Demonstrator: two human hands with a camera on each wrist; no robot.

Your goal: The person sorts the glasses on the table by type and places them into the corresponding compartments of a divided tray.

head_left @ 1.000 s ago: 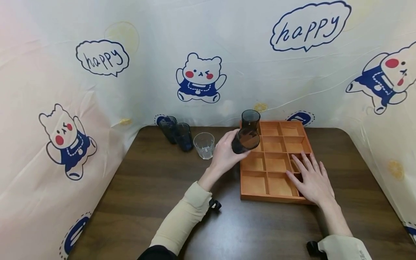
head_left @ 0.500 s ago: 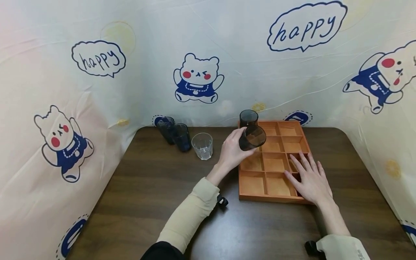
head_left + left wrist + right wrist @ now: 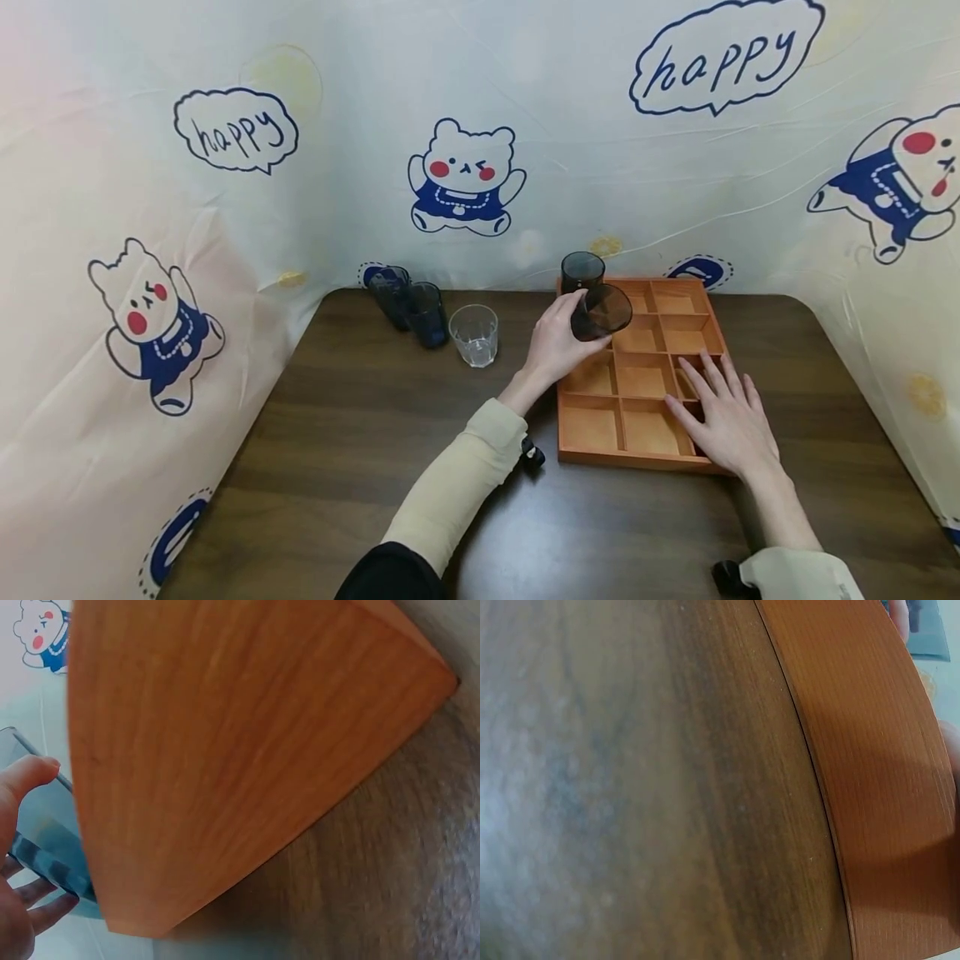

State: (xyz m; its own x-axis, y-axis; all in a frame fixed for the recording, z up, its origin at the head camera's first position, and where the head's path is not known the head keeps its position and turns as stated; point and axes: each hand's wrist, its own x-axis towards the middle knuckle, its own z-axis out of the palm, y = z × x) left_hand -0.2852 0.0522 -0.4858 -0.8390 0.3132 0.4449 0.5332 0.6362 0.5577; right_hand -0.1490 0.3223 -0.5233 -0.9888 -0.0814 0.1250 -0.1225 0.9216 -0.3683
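Note:
My left hand (image 3: pixel 558 342) grips a dark tinted drinking glass (image 3: pixel 604 312) above the back part of a wooden compartment tray (image 3: pixel 637 458). In the left wrist view the glass (image 3: pixel 49 817) shows between thumb and fingers, partly behind the tray's side wall (image 3: pixel 225 750). A second dark glass (image 3: pixel 582 271) stands upright in the tray's back left compartment, just behind the held one. My right hand (image 3: pixel 731 417) lies with spread, straight fingers over the tray's right side. In the right wrist view the tray's outer wall (image 3: pixel 885 772) hides most of that hand.
On the table (image 3: pixel 337 450), left of the tray, stand a clear glass (image 3: pixel 474 335), a dark blue glass (image 3: pixel 427 315) and another dark glass (image 3: pixel 388 296) by the back edge. A printed cloth (image 3: pixel 337 167) hangs behind and along the sides.
My left hand has carried the dark glass rightward and slightly back over the tray. The right hand stays in place on the tray's right side.

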